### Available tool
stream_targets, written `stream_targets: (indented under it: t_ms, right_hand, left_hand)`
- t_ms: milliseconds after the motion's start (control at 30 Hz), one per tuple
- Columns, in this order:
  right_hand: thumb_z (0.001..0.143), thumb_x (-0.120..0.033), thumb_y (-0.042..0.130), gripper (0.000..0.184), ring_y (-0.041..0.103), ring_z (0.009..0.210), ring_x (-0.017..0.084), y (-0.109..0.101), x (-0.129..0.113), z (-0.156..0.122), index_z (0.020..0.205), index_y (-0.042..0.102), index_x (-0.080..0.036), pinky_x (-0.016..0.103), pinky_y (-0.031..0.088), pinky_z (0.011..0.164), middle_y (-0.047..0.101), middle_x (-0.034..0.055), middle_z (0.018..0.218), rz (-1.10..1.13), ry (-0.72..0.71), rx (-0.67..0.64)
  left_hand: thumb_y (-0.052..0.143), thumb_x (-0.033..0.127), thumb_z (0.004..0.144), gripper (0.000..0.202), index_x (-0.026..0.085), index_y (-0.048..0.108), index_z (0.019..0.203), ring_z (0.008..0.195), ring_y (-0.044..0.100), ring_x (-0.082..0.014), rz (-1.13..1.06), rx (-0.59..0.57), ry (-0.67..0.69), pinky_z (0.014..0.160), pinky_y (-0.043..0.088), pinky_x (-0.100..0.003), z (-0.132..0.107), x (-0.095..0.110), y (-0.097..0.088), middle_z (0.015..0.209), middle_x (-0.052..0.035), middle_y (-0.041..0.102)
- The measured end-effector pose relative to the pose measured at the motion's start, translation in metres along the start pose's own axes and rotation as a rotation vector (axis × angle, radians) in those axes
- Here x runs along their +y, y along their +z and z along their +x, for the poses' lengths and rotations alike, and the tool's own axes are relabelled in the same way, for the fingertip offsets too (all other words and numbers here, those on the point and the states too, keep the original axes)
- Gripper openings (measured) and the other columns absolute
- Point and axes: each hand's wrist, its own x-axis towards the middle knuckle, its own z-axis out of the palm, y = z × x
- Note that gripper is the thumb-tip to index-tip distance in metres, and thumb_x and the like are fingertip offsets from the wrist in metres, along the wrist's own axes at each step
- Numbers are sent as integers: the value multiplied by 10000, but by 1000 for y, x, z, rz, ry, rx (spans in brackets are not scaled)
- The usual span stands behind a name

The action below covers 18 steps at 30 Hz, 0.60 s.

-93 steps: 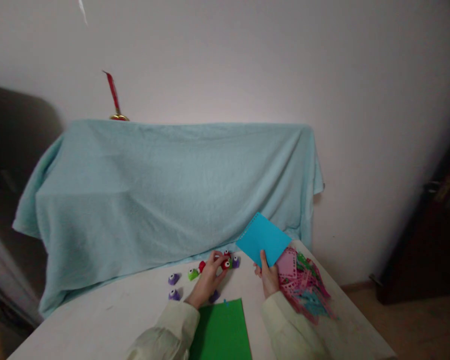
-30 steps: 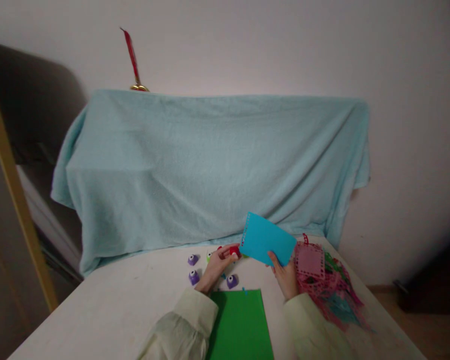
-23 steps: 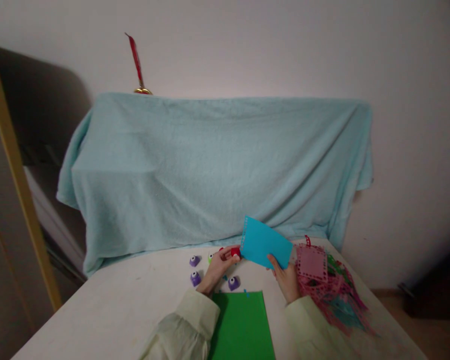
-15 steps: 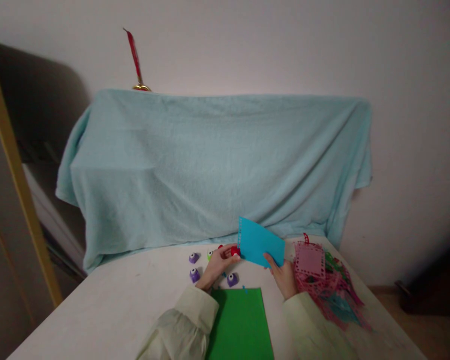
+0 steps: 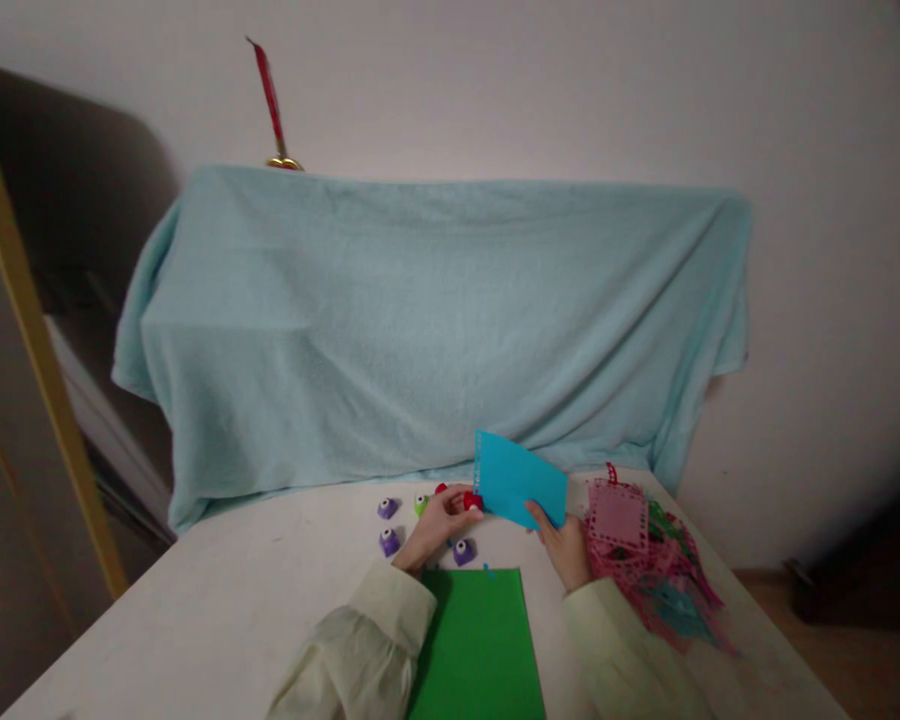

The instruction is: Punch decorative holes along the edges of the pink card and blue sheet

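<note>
My left hand (image 5: 444,516) pinched a red punch (image 5: 473,501); my right hand (image 5: 565,548) gripped the blue card (image 5: 521,482), perforated at nine o'clock, elsewhere plain.

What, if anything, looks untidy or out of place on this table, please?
The tangled heap of pink, green and blue strips beside the right hand looks untidy: its pieces overlap and straggle across the table.

Left hand (image 5: 441,522) grips a red punch (image 5: 473,502) at the perforated edge of a blue sheet (image 5: 523,482) | right hand (image 5: 566,550) pinches the sheet | pink paper scraps (image 5: 617,518) lie heaped beside it
</note>
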Motion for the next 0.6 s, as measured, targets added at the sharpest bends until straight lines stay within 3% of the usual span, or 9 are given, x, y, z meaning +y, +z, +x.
stream_targets:
  t_ms: [600]
  right_hand:
    - [715,-592,566,474,514,417,170,0,2,0,508,590,-167,265,343,433,548,26,421,-23,35,15]
  left_hand:
    - [775,294,607,406,140,626,952,829,605,-168,-14,25,-12,788,450,-276,-4,6,3,896,-73,650]
